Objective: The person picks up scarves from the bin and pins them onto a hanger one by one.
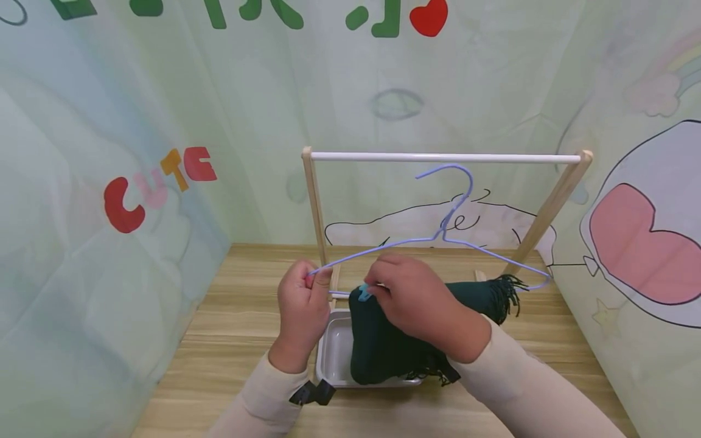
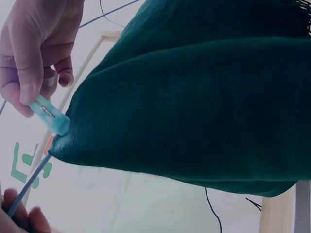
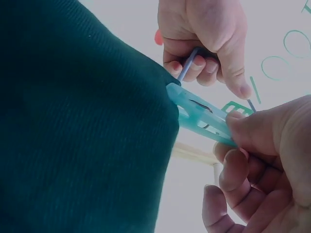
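Note:
A dark green fringed scarf [image 1: 378, 340] hangs folded over the lower bar of a lilac wire hanger [image 1: 383, 246]. My left hand [image 1: 303, 304] grips the hanger's left end, its fingers curled around the wire. Between thumb and finger, my right hand [image 1: 416, 298] pinches a light blue clothespin [image 1: 364, 293]. In the right wrist view the clothespin [image 3: 199, 114] has its tip on the scarf's edge beside the hanger bar. The hanger's hook points upward, touching nothing that I can make out.
Behind the hanger stands a rack with a white rail [image 1: 438, 157] and wooden posts [image 1: 314, 207]. A silver metal tray [image 1: 335, 353] sits under the scarf on the wood-grain table [image 1: 219, 340]. Printed cloth walls [image 1: 246, 121] enclose the back and sides.

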### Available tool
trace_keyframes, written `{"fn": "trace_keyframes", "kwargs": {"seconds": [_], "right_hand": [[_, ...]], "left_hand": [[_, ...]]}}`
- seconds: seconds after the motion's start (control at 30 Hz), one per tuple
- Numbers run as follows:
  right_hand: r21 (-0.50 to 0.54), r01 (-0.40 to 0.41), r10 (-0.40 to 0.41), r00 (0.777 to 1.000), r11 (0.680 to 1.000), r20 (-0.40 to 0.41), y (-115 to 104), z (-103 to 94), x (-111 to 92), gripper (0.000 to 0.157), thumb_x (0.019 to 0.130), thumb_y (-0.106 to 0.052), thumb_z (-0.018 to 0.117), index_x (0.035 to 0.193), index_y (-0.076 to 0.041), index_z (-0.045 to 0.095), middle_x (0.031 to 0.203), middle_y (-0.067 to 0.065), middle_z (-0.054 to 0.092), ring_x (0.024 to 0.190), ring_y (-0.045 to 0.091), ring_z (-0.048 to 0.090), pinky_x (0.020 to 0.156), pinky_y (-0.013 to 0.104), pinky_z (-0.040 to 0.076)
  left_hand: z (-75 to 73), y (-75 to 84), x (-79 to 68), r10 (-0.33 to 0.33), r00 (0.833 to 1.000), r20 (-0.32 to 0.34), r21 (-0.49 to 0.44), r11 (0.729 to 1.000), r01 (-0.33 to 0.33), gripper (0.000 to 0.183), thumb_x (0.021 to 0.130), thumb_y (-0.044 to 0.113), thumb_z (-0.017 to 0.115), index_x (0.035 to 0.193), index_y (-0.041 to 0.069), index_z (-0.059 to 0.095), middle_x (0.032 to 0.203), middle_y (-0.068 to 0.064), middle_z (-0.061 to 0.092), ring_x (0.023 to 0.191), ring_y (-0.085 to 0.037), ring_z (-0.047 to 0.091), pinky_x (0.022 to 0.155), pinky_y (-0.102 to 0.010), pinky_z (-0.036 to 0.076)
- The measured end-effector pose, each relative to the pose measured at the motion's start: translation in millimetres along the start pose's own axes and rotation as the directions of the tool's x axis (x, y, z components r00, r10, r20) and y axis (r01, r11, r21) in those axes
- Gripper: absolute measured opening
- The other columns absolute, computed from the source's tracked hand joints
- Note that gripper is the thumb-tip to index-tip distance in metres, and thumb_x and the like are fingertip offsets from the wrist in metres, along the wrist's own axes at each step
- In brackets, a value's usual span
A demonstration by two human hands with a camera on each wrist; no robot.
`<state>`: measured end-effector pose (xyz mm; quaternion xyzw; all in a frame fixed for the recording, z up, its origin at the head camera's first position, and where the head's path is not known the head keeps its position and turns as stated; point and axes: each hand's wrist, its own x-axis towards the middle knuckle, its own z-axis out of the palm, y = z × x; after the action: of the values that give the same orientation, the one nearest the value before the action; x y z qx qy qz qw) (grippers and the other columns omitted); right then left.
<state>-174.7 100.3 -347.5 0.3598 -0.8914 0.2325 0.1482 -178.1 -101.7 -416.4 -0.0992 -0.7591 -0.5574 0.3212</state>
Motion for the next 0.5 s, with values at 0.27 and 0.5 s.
{"fn": "trace_keyframes", "kwargs": {"seconds": [0.27, 0.5], "right_hand": [[-0.04, 0.048, -0.049, 0.999, 0.998, -0.012, 1.0, 4.9, 2.1, 0.013, 0.091, -0.007, 0.082, 0.091, -0.011, 0.069, 0.087, -0.002, 0.064, 0.08, 0.014, 0.061, 0.075, 0.032, 0.057], [-0.027, 0.05, -0.051, 0.999, 0.998, -0.014, 4.8, 8.1, 2.7, 0.012, 0.091, -0.008, 0.083, 0.093, -0.01, 0.071, 0.089, -0.002, 0.066, 0.081, 0.014, 0.062, 0.077, 0.032, 0.058]], "left_hand": [[5.4, -0.3, -2.6, 0.049, 0.998, -0.04, -0.017, 0.999, -0.05, 0.042, 0.095, 0.001, 0.073, 0.071, 0.005, 0.039, 0.064, -0.004, 0.036, 0.062, -0.012, 0.041, 0.054, -0.026, 0.032], [9.2, 0.5, -3.6, 0.08, 0.995, -0.058, -0.049, 0.995, -0.083, 0.044, 0.096, 0.004, 0.073, 0.07, 0.005, 0.037, 0.064, -0.005, 0.034, 0.062, -0.012, 0.039, 0.055, -0.026, 0.03]]}}
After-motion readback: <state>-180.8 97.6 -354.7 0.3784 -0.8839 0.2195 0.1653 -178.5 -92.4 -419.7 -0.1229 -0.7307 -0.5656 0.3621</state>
